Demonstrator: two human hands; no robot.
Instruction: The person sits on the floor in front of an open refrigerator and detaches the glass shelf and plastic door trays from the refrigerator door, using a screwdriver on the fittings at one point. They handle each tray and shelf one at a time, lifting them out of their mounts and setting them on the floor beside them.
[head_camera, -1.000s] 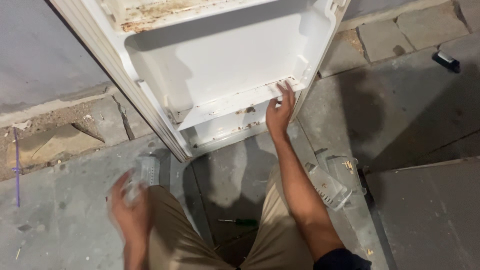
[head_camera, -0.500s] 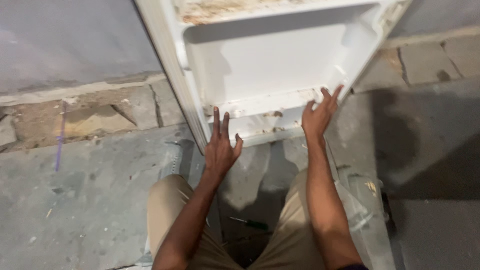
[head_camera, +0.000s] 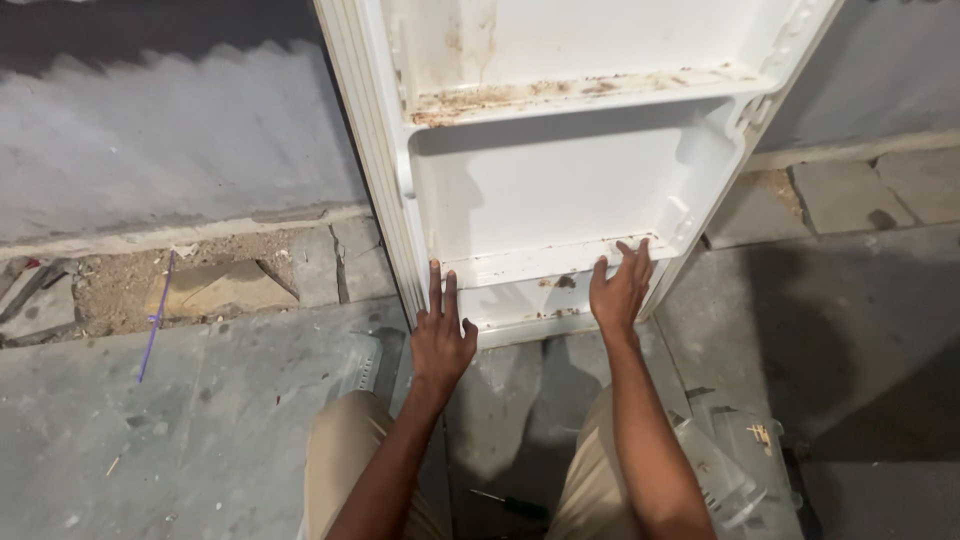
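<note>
Pressing both palms to the bottom of the white refrigerator door (head_camera: 560, 190), the person now has the left hand (head_camera: 441, 335) flat and empty against its lower left edge, where a second ago it was down by the floor holding a clear plastic piece; the right hand (head_camera: 619, 288) stays spread open on the lowest shelf ledge (rust-stained), so the door is now braced from both sides, upright before the knees

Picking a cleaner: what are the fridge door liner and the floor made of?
Door liner: looks like moulded white plastic, smooth and semi-matt, with rounded formed shelves and rusty-brown stains. Floor: likely bare concrete, grey, rough and mottled, with stone slabs along the wall.
</note>
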